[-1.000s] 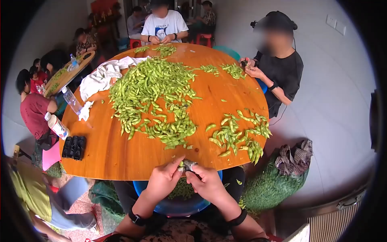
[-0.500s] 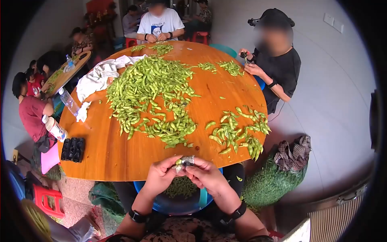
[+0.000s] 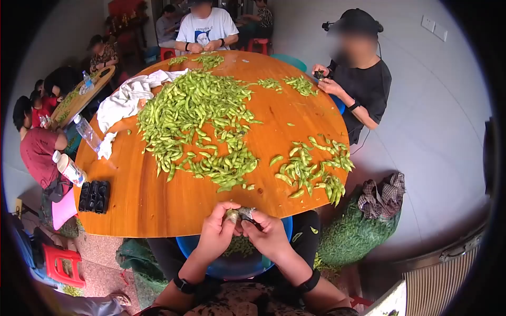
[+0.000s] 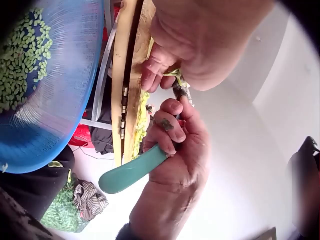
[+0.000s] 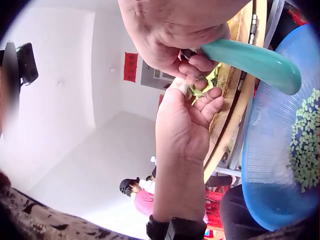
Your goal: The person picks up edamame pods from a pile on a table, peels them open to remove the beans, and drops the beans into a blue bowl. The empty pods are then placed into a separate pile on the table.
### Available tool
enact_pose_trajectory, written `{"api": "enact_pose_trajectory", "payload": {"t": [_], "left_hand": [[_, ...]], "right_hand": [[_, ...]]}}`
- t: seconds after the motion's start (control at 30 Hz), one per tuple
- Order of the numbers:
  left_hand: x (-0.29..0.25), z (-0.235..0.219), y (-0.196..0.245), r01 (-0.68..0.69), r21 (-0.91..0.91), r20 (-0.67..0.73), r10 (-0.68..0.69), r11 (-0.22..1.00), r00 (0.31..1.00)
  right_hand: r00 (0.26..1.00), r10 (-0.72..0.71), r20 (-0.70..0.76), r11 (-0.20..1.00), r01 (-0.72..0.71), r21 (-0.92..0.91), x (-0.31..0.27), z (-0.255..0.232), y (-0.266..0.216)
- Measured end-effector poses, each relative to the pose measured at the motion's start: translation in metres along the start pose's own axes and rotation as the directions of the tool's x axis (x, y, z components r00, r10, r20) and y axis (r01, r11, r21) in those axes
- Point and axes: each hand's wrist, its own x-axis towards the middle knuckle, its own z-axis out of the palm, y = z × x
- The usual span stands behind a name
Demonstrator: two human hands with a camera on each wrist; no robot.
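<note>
Both hands meet at the near table edge, above a blue basket (image 4: 92,60) of shelled beans. The left hand (image 3: 217,231) pinches a green pod (image 5: 197,93) between thumb and fingers. Curled round a teal handle (image 4: 132,172), the right hand (image 3: 270,238) has its fingertips against the left hand's; the handle's far end sticks out below the palm in the left wrist view. A dark piece at the right fingertips is partly hidden. On the round table (image 3: 132,210) lie a large heap of pods (image 3: 195,110) and a smaller pile (image 3: 303,171) to its right.
At the left of the table are a white cloth (image 3: 124,102), a clear bottle (image 3: 87,132), a white bottle (image 3: 69,168) and a black tray (image 3: 94,197). A green sack (image 3: 356,231) stands at the right. People sit opposite and at the right.
The hands stay together at the table edge, with small shifts of the fingers. The teal handle seen below the right hand half a second ago is hidden in the head view. A person at lower left has moved away.
</note>
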Motion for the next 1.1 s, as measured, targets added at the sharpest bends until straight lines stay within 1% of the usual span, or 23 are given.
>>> {"api": "enact_pose_trajectory", "payload": {"t": [0.03,0.07,0.1,0.17,0.2,0.23,0.27,0.3,0.37,0.4,0.43,0.53,0.57,0.63,0.7,0.77,0.8,0.83,0.9,0.93,1.0,1.03,1.1], "left_hand": [[-0.001,-0.001,0.001,-0.009,0.078,-0.020,0.010,0.997,1.000],[-0.003,-0.001,0.003,-0.016,0.157,-0.041,0.023,0.988,0.999],[-0.005,-0.001,0.006,-0.017,0.159,-0.044,0.025,0.987,0.999],[-0.010,0.001,0.015,-0.001,0.435,-0.126,0.062,0.901,0.990],[-0.014,0.000,0.017,-0.004,0.436,-0.128,0.066,0.900,0.990],[-0.019,-0.003,0.018,-0.050,0.528,-0.068,0.101,0.848,0.993],[-0.022,-0.004,0.020,-0.097,0.613,-0.005,0.127,0.784,0.992],[-0.020,-0.004,0.026,-0.095,0.615,-0.008,0.127,0.783,0.992],[-0.011,-0.004,0.041,-0.319,0.878,0.186,0.360,0.357,0.914],[-0.004,-0.005,0.045,-0.233,0.890,0.107,0.319,0.392,0.942],[0.007,-0.006,0.045,-0.231,0.892,0.104,0.321,0.389,0.941],[0.046,-0.011,0.025,-0.189,0.913,0.061,0.336,0.362,0.940],[0.058,-0.011,0.015,-0.171,0.915,0.047,0.324,0.366,0.945],[0.065,-0.009,0.011,-0.154,0.917,0.035,0.311,0.367,0.950],[0.069,-0.005,0.010,-0.078,0.930,-0.019,0.262,0.358,0.965],[0.064,-0.005,0.008,-0.110,0.932,0.006,0.287,0.346,0.958],[0.061,-0.006,0.009,-0.140,0.933,0.030,0.315,0.333,0.949],[0.060,-0.006,0.011,-0.140,0.934,0.033,0.311,0.329,0.950],[0.059,-0.007,0.014,-0.071,0.882,-0.056,0.253,0.465,0.966],[0.060,-0.007,0.014,-0.066,0.884,-0.060,0.251,0.463,0.966],[0.067,-0.007,0.014,-0.064,0.924,-0.020,0.215,0.378,0.976],[0.067,-0.006,0.015,-0.062,0.925,-0.021,0.213,0.376,0.977],[0.067,-0.002,0.019,0.033,0.893,-0.119,0.166,0.450,0.979]], "right_hand": [[0.999,-0.046,-0.014,0.997,0.045,-0.066,-0.001,0.001,0.002],[0.999,-0.045,-0.009,0.997,0.045,-0.065,-0.003,0.001,0.001],[1.000,-0.011,-0.026,0.993,0.008,-0.114,-0.005,0.000,-0.001],[0.999,0.015,-0.043,0.987,-0.022,-0.162,-0.003,-0.008,-0.005],[0.991,-0.031,-0.133,0.997,0.021,-0.076,-0.001,-0.015,-0.007],[0.972,-0.067,-0.225,0.997,0.071,0.008,0.002,-0.023,-0.008],[0.952,-0.080,-0.296,0.995,0.057,-0.085,0.009,-0.036,-0.007],[0.926,-0.097,-0.366,0.984,0.035,-0.175,0.017,-0.051,-0.005],[0.876,-0.317,-0.364,0.833,0.074,-0.548,0.032,-0.078,-0.005],[0.869,-0.352,-0.349,0.783,0.068,-0.619,0.042,-0.092,0.008],[0.869,-0.354,-0.345,0.783,0.074,-0.618,0.045,-0.098,0.017],[0.915,-0.151,-0.375,0.921,-0.008,-0.390,0.046,-0.095,0.018],[0.915,-0.152,-0.373,0.922,-0.004,-0.387,0.045,-0.092,0.020],[0.903,-0.275,-0.331,0.850,0.067,-0.522,0.044,-0.087,0.022],[0.903,-0.269,-0.334,0.866,0.075,-0.494,0.043,-0.087,0.021],[0.916,-0.260,-0.305,0.876,0.091,-0.475,0.044,-0.090,0.028],[0.934,-0.188,-0.305,0.909,0.048,-0.413,0.042,-0.088,0.019],[0.934,-0.185,-0.307,0.912,0.046,-0.408,0.042,-0.090,0.023],[0.942,-0.130,-0.310,0.956,0.036,-0.292,0.045,-0.092,0.028],[0.943,-0.127,-0.306,0.957,0.035,-0.288,0.044,-0.091,0.024],[0.925,-0.311,-0.217,0.812,0.140,-0.567,0.043,-0.086,0.006],[0.926,-0.309,-0.216,0.814,0.140,-0.564,0.047,-0.081,0.001],[0.917,-0.396,-0.044,0.616,0.230,-0.753,0.056,-0.065,-0.008]]}}
